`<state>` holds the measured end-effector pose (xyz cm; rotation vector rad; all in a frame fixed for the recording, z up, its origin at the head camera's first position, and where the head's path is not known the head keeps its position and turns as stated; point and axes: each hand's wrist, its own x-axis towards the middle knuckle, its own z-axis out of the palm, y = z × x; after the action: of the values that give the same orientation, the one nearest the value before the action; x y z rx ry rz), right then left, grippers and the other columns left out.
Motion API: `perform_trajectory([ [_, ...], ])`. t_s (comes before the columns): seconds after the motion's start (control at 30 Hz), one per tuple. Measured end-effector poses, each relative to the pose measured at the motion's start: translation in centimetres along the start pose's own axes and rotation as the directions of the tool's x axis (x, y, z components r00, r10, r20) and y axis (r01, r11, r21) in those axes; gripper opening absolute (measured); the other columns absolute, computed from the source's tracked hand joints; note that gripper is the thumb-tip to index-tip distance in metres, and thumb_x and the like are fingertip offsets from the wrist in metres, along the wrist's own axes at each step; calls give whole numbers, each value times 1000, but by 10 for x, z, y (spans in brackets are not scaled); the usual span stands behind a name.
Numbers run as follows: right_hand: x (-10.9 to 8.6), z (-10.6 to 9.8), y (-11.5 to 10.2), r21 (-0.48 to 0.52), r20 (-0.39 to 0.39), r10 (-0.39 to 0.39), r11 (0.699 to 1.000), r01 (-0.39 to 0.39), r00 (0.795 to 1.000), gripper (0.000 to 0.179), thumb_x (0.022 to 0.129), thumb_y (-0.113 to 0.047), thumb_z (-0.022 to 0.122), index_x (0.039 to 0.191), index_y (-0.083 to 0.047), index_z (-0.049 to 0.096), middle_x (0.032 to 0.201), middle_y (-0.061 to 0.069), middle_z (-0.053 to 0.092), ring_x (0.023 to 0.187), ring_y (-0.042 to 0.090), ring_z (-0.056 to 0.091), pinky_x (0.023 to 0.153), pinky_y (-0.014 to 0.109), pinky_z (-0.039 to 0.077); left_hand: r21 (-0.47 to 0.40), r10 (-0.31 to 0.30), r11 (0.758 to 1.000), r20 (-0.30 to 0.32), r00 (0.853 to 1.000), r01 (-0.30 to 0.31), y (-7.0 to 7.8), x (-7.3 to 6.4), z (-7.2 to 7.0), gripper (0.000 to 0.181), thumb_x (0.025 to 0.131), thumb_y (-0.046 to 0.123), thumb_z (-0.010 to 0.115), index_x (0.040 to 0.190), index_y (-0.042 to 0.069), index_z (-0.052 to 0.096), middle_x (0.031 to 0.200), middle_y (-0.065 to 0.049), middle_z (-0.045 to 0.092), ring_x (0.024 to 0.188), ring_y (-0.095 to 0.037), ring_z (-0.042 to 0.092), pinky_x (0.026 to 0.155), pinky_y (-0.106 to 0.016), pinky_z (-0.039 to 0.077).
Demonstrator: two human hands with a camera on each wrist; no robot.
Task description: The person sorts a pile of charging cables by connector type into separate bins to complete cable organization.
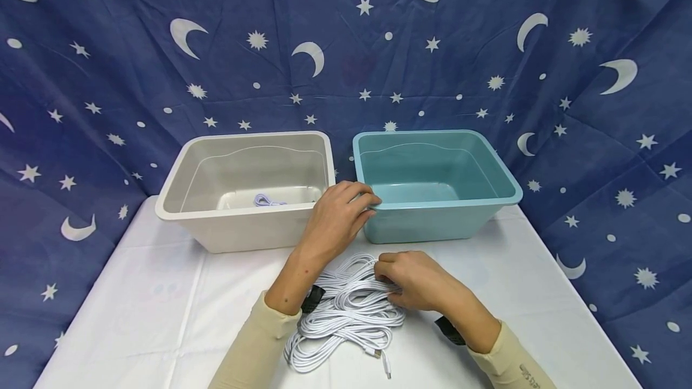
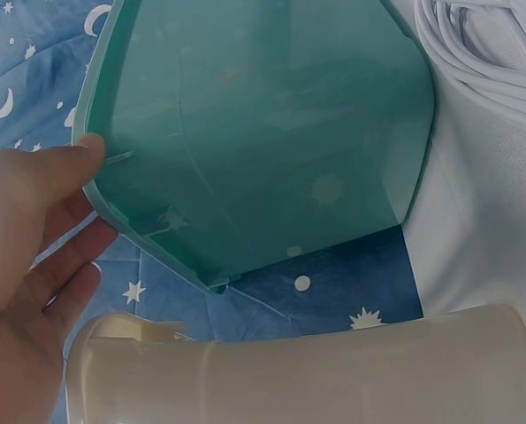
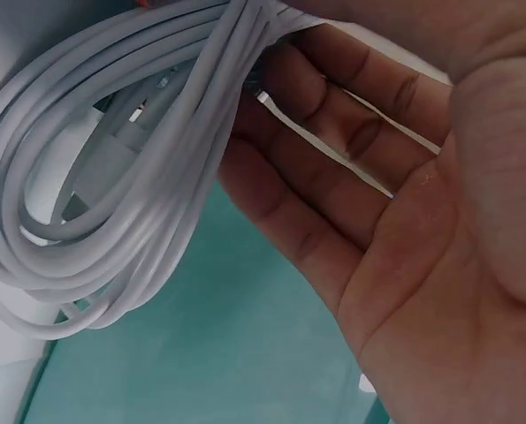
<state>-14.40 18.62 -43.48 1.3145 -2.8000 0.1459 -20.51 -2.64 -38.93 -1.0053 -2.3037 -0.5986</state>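
Note:
In the head view my left hand [image 1: 337, 212] is at the near left corner of the teal bin [image 1: 416, 224]. The left wrist view shows its thumb and fingers [image 2: 57, 287] pinching the bin's rim. My right hand [image 1: 416, 281] holds the upper right side of a pile of coiled white USB cables [image 1: 351, 323] on the table. Seen from the right wrist, a looped cable bundle [image 3: 170, 177] is between thumb and fingers, and the thumb is partly hidden. Two plugs [image 1: 378, 356] stick out at the pile's near end.
A cream bin [image 1: 243, 233] stands left of the teal one, with a small coiled cable [image 1: 265, 200] inside. White cloth covers the table [image 1: 130, 317]. Behind hangs a dark blue curtain [image 1: 346, 35] with moons and stars.

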Motion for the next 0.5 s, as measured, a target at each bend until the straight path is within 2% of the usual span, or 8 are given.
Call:
perform_trajectory([
  [0.17, 1, -1, -4, -29, -13, -23, 999, 22, 1000, 35, 66, -17, 88, 87, -21, 60, 78, -14, 46, 63, 5, 43, 56, 25, 41, 2, -2, 1000, 2, 1000, 2, -1, 0, 1, 19, 93, 20, 73, 112, 21, 71, 118, 7, 62, 113, -13, 54, 103, -29, 41],
  [0.37, 1, 0, -7, -31, 12, -3, 1000, 3, 1000, 33, 68, -14, 86, 87, -20, 59, 79, -13, 46, 64, 6, 44, 56, 24, 41, 5, -3, 1000, 3, 1000, 3, -1, 0, 1, 20, 92, 19, 73, 112, 22, 71, 118, 7, 62, 113, -13, 54, 102, -29, 41],
  [0.5, 0, 0, -7, -43, -11, -6, 999, 5, 1000, 33, 67, -13, 84, 84, -21, 57, 74, -14, 47, 63, 6, 44, 57, 26, 42, 2, -2, 1000, -5, 1000, 2, 0, 1, 1, 19, 92, 19, 73, 111, 22, 71, 117, 7, 63, 112, -13, 55, 102, -29, 41],
])
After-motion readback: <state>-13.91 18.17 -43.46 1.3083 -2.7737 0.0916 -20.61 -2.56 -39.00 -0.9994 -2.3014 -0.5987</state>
